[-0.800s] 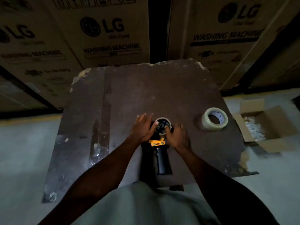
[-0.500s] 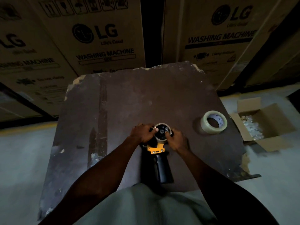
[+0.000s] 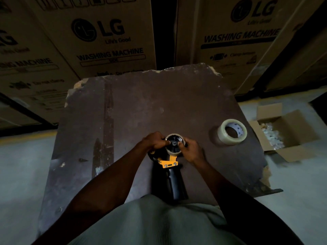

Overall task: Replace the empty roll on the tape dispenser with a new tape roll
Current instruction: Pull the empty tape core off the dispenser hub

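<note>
A tape dispenser (image 3: 169, 161) with a yellow frame and black handle lies on the dark brown table (image 3: 141, 106), handle toward me. The empty roll (image 3: 174, 152), a thin cardboard core, sits on the dispenser's black hub. My left hand (image 3: 154, 141) grips the left side of the core, fingertips over the hub. My right hand (image 3: 192, 149) grips its right side, thumb on the hub. A new tape roll (image 3: 222, 136), clear with a white printed core, lies flat on the table to the right, apart from both hands.
An open cardboard box (image 3: 293, 126) with white bits inside stands on the grey floor right of the table. Large LG washing machine cartons (image 3: 106, 38) stand stacked behind the table. The table's right corner is chipped and torn.
My left hand's fingers have curled from spread flat to gripping the core. Both hands have closed in tighter around the empty roll on the hub. The dispenser has stayed in place.
</note>
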Demonstrator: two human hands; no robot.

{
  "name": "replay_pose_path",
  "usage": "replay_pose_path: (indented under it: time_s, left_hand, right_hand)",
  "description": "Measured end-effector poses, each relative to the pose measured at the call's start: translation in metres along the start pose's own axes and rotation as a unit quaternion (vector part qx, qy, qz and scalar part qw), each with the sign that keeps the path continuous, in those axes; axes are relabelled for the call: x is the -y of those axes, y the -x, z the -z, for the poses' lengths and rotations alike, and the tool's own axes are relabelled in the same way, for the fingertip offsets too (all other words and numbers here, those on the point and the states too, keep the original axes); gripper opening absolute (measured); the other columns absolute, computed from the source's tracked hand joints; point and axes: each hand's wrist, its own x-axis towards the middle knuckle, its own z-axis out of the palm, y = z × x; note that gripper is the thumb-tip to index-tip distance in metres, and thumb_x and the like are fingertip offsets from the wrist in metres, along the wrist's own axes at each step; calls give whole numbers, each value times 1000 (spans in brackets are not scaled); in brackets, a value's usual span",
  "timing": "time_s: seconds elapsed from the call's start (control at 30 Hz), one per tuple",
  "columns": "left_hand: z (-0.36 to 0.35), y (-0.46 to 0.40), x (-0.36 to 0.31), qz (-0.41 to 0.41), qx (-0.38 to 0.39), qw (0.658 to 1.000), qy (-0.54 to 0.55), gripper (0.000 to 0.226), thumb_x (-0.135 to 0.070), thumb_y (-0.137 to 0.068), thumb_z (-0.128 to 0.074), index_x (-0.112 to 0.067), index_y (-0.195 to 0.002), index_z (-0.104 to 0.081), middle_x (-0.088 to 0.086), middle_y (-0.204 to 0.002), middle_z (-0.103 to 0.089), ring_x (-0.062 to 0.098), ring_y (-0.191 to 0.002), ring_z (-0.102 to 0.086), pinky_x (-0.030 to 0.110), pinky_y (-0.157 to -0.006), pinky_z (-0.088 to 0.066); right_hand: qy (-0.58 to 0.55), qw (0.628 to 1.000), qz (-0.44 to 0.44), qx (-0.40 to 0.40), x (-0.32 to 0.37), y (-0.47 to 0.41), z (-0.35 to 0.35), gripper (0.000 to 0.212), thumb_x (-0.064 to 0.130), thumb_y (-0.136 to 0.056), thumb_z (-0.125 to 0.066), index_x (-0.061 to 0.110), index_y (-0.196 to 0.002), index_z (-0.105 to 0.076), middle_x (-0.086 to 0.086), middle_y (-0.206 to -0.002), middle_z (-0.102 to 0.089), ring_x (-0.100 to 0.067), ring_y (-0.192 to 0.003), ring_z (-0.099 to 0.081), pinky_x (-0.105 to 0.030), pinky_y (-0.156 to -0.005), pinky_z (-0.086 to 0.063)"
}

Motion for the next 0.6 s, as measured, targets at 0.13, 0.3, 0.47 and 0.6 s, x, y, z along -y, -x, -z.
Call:
replay_pose_path:
  time_s: [0.13, 0.3, 0.47, 0.6]
  left_hand:
    - [0, -4, 1, -1, 3, 1000, -2, 27, -43, -86, -67, -18, -77, -73, 4, -72, -68, 16, -65, -62, 26, -62, -45]
    - [-2, -3, 2, -10, -7, 1000, 8, 31, -44, -82, -66, -16, -91, -76, 7, -87, -76, 21, -80, -71, 35, -77, -56]
    - [-3, 2, -2, -9, -23, 1000, -3, 38, -45, -75, -63, -17, -97, -76, 6, -91, -77, 21, -83, -71, 39, -82, -59]
    - [-2, 4, -4, -5, -32, 999, -16, 40, -48, -73, -62, -18, -95, -75, 4, -89, -76, 20, -82, -71, 38, -82, -59]
  right_hand:
    - [10, 1000, -12, 9, -3, -4, -2, 36, 38, -86, -59, 19, -114, -72, -8, -108, -77, -29, -100, -70, -43, -85, -56]
    - [-22, 999, -32, -9, -25, -20, -14, 51, 50, -72, -53, 24, -112, -69, -2, -104, -78, -25, -97, -72, -46, -85, -58]
    - [-23, 998, -52, -6, -12, -19, -11, 36, 37, -76, -61, 28, -110, -67, -1, -104, -77, -25, -97, -72, -45, -86, -58]
    - [-42, 997, -60, -9, 3, -14, -6, 26, 12, -84, -66, 20, -109, -69, -6, -105, -76, -27, -98, -70, -42, -87, -56]
